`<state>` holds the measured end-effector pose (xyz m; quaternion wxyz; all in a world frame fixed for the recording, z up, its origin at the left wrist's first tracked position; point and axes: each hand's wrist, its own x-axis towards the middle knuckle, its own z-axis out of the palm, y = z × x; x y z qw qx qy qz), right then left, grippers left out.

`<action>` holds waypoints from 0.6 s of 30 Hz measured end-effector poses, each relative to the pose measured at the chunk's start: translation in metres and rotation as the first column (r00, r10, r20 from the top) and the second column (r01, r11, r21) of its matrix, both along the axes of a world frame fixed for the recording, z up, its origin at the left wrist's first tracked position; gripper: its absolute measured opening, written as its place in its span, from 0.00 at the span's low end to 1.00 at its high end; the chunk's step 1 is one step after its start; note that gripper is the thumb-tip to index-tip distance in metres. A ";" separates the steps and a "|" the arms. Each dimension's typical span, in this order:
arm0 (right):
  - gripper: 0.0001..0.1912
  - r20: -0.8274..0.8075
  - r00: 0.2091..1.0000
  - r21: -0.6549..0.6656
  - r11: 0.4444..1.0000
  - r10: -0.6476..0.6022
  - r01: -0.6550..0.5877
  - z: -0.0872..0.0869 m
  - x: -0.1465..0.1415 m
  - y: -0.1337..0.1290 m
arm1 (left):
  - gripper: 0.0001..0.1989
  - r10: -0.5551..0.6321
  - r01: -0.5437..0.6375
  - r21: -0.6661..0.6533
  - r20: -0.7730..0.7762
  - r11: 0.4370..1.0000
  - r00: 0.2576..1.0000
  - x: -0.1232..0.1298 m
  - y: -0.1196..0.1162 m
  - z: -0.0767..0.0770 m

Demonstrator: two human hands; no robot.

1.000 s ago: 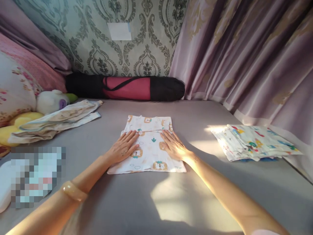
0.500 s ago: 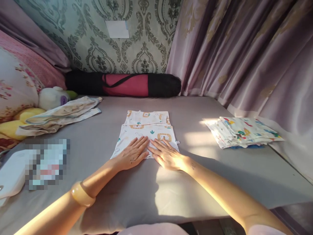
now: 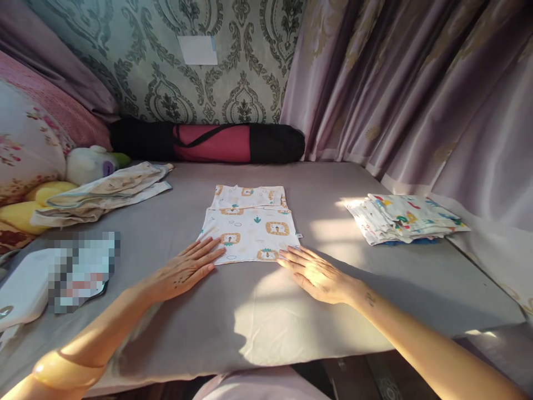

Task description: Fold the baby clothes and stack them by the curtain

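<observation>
A white cloth garment (image 3: 250, 225) printed with lion faces and green leaves lies flat in front of me, its far part folded over in a band. My left hand (image 3: 189, 268) rests flat at its near left corner, fingers stretched onto the fabric. At the near right corner my right hand (image 3: 312, 272) lies palm down, its fingertips on the edge of the cloth. Both hands are open and grip nothing. A small tag sticks out from the garment's right side.
Grey sheet (image 3: 200, 328) covers the surface. Folded printed cloths (image 3: 410, 219) are stacked at right. Crumpled cloths (image 3: 108, 194), plush toys (image 3: 89, 166) and a white flat object (image 3: 29, 283) beside a blurred-out item lie at left. A black-and-red long bag (image 3: 212, 143) lies along the wall.
My hands have moved apart, from the middle of the garment out to its near left and right corners. More of the lion print shows between them. The view has shifted slightly.
</observation>
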<state>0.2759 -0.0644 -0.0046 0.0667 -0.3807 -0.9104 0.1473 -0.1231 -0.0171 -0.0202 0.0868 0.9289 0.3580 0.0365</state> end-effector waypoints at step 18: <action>0.13 -0.152 0.975 0.056 0.983 -0.165 0.175 0.000 0.024 0.009 | 0.22 0.131 -0.137 0.039 0.135 0.990 0.982 -0.036 -0.011 0.006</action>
